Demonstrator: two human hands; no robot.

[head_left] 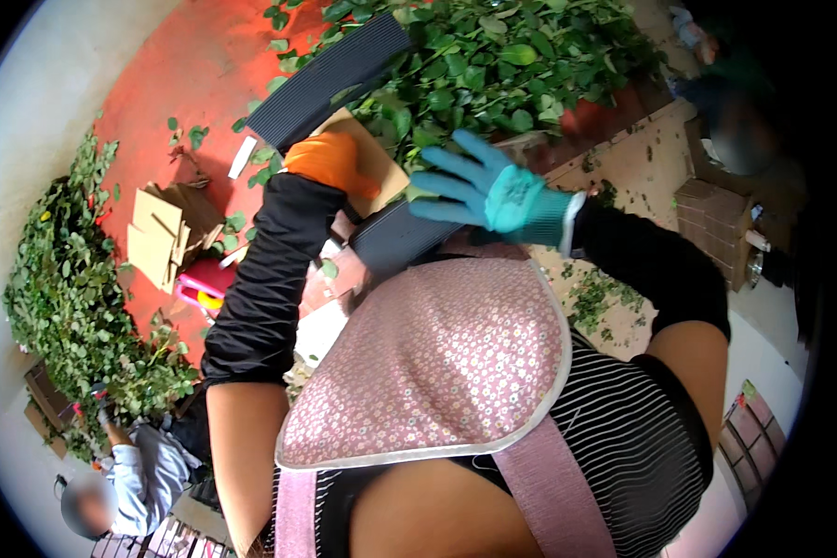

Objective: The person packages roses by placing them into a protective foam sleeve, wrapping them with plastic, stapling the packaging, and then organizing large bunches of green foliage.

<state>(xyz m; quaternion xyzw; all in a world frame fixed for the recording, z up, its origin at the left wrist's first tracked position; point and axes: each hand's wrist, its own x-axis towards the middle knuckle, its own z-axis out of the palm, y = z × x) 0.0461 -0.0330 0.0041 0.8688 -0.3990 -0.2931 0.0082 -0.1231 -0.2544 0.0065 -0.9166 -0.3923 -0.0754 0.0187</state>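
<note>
My left hand (330, 166), in an orange glove, is closed on a piece of brown cardboard (370, 149). The cardboard lies across a black ribbed strip (330, 84), whose far part stretches toward a leaf pile. A nearer black piece (405, 234) lies close to my apron; whether it belongs to the same strip is hidden under the cardboard. My right hand (502, 193), in a teal glove, is open with fingers spread, over this nearer piece and beside the cardboard. Nothing shows in its grasp.
Green leafy stems (502, 70) are heaped beyond my hands on the red table (158, 102). More leaves (74, 270) are heaped on the left. A stack of cardboard pieces (167, 232) and a pink object (205, 279) are near my left forearm. A co-worker (149, 474) is at lower left.
</note>
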